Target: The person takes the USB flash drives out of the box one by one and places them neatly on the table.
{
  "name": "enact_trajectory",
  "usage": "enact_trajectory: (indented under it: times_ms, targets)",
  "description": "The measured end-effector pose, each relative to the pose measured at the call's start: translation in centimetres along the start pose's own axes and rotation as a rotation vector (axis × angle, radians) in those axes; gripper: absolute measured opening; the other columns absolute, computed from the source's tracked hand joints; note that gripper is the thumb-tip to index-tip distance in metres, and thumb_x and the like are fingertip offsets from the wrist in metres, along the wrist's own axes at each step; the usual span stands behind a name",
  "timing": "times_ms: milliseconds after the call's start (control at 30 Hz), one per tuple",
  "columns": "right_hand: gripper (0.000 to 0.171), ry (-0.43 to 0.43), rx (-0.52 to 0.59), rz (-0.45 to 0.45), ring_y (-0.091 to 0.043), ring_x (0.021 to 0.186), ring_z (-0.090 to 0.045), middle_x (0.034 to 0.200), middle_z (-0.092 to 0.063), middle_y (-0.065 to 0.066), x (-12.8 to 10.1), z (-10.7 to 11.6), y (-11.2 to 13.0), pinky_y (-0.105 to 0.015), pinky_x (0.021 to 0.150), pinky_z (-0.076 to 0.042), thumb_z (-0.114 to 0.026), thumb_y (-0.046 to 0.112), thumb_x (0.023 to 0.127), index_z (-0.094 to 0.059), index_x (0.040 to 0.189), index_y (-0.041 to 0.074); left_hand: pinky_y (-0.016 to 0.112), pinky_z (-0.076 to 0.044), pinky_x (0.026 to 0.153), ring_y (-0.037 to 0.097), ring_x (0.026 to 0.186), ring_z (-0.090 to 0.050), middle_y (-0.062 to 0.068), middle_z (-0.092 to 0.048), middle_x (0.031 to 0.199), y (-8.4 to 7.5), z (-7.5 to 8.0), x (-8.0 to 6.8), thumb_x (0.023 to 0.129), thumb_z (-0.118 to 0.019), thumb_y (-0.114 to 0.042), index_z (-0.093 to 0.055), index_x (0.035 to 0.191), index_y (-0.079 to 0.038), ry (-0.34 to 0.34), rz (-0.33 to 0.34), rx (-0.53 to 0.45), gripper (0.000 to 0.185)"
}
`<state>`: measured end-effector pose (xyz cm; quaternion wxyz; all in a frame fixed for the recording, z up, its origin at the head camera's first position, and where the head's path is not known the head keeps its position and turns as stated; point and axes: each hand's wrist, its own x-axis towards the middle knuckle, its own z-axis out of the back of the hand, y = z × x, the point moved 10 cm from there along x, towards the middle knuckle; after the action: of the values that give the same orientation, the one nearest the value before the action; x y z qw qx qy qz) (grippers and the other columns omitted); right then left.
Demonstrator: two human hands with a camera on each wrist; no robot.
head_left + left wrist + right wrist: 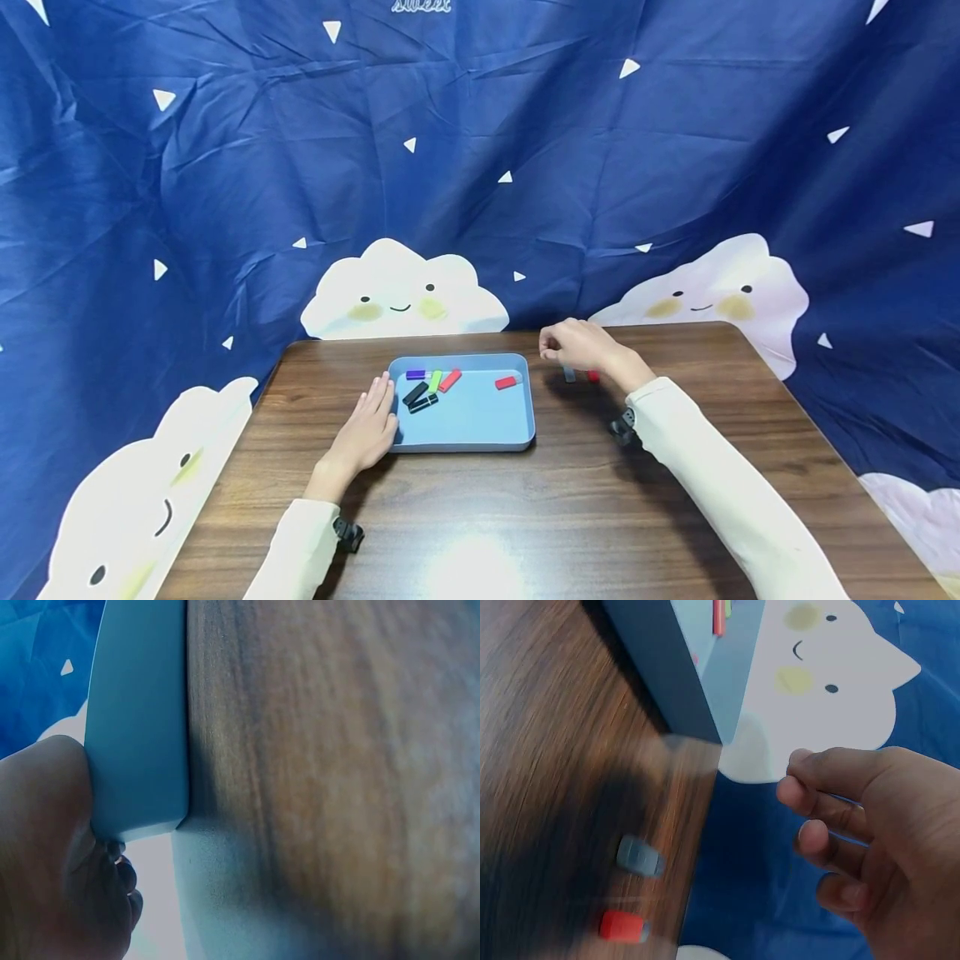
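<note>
From the head cam, the left hand (371, 421) lies flat with straight fingers against the left wall of the light blue tray (480, 442), palm on the wooden counter (525, 517), holding nothing. The right hand (581, 346) hovers off the tray's far right corner, fingers curled in; it looks like nothing's in it, but I can't tell for sure from here. Just below and right of that hand sit two loose pieces on the counter, a grey piece (569, 374) and a red piece (593, 376), side by side, so the right hand is way nearer to them than the left. Inside the tray I count six little bars: one purple (415, 374), one green (435, 381), two black (419, 397) and two red (506, 382), mostly bunched at the far left. The left wrist cam just shows the tray's outer wall (139, 727) with the hand (56, 862) pressed against it. The right wrist cam shows the curled fingers (832, 832) empty, raised above the counter, with the grey piece (639, 856) and the red piece (622, 926) lying off to their left, long axes roughly parallel, near each other but apart.
</note>
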<state>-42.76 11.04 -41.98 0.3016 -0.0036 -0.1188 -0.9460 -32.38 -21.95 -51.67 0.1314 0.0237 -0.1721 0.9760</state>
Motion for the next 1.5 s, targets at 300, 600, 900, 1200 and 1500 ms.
enact_trajectory:
  times_ms: [300,600,900,1200,1500]
  targets:
    - [0.007,0.05,-0.019,0.058,-0.015,0.078,-0.064,0.084,-0.07,0.009,2.0,-1.7,2.6,-0.038,0.068,-0.055,-0.075,0.024,0.095,-0.074,0.089,0.023,0.061,-0.018,0.134,0.044,0.165,-0.014,0.023,-0.013,0.178,0.9,-0.8,0.3,0.11,-0.037,-0.021,-0.023,0.165,0.01,0.007,-0.009,0.016,0.065]
    - [0.006,0.086,-0.038,0.089,-0.015,0.079,-0.062,0.084,-0.069,0.008,3.3,-3.1,4.2,-0.037,0.071,-0.055,-0.073,0.019,0.095,-0.074,0.09,0.021,0.063,-0.019,0.133,0.045,0.165,-0.016,0.024,-0.015,0.177,0.7,-0.5,0.4,0.109,-0.039,-0.019,-0.024,0.164,0.011,-0.004,-0.018,-0.011,0.064]
    - [0.008,0.134,-0.047,0.078,-0.016,0.077,-0.061,0.083,-0.068,0.007,4.1,-4.4,4.9,-0.036,0.07,-0.054,-0.073,0.016,0.095,-0.073,0.088,0.022,0.061,-0.02,0.134,0.042,0.165,-0.015,0.022,-0.013,0.178,1.1,-0.8,0.5,0.11,-0.038,-0.02,-0.023,0.165,0.009,0.0,-0.019,0.016,0.064]
    - [0.01,0.196,-0.057,0.061,-0.015,0.078,-0.061,0.084,-0.068,0.006,5.0,-5.7,5.3,-0.036,0.072,-0.053,-0.075,0.017,0.094,-0.072,0.085,0.022,0.063,-0.02,0.133,0.046,0.164,-0.018,0.024,-0.015,0.177,0.8,-0.6,0.4,0.109,-0.037,-0.019,-0.024,0.164,0.011,-0.003,-0.02,0.005,0.064]
    - [0.005,0.257,-0.103,0.058,-0.015,0.08,-0.061,0.086,-0.069,0.005,5.6,-6.9,6.0,-0.035,0.072,-0.052,-0.075,0.015,0.094,-0.076,0.091,0.019,0.062,-0.022,0.133,0.045,0.163,-0.021,0.025,-0.018,0.176,0.0,0.2,0.1,0.108,-0.041,-0.017,-0.026,0.163,0.012,-0.01,-0.002,0.009,0.064]
